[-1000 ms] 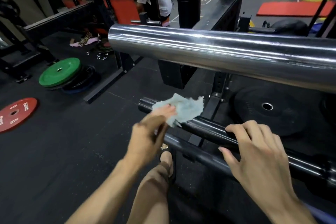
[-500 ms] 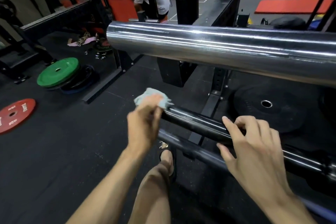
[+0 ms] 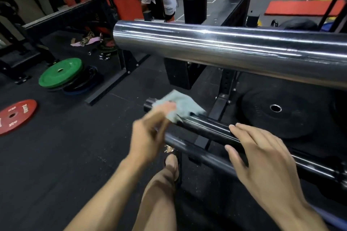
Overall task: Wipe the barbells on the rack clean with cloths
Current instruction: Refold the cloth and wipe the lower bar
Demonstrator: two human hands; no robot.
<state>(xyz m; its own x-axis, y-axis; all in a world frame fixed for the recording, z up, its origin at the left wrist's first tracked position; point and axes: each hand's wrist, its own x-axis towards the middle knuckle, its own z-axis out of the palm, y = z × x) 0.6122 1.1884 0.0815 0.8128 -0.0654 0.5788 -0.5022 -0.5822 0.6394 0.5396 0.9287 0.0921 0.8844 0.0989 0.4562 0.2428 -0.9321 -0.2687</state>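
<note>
- Cloth [image 3: 181, 106], pale green, crumpled: lying over the outer end of the dark barbell sleeve [image 3: 204, 129], low on the rack, just short of the sleeve's open tip.
- Left hand [image 3: 150, 133]: blurred, fingers curling onto the near edge of the cloth and holding it against the dark sleeve; the exact grip is too smeared to tell.
- Right hand [image 3: 262, 163]: fingers lying nearly straight across the same dark sleeve, further along toward the rack, thumb pointing toward the left hand; pressing on it, clasping nothing. The two hands are sitting apart along the bar.
- Second dark bar [image 3: 189, 148]: running parallel just below and nearer, passing under the right hand.
- Chrome barbell sleeve [image 3: 225, 50]: large and shiny, crossing the upper half of the view above the dark bars, not touched by either hand.
- Rack upright [image 3: 217, 107]: black steel with bolts, standing behind the dark sleeve.
- Black weight plate [image 3: 276, 112]: lying flat on the floor beyond the rack.
- Green weight plate [image 3: 61, 72]: resting on a stack of darker plates at left.
- Red weight plate [image 3: 15, 116]: lying alone on the black floor, near the left edge.
- Person in a white shirt [image 3: 159, 0]: standing in the background behind the railings.
</note>
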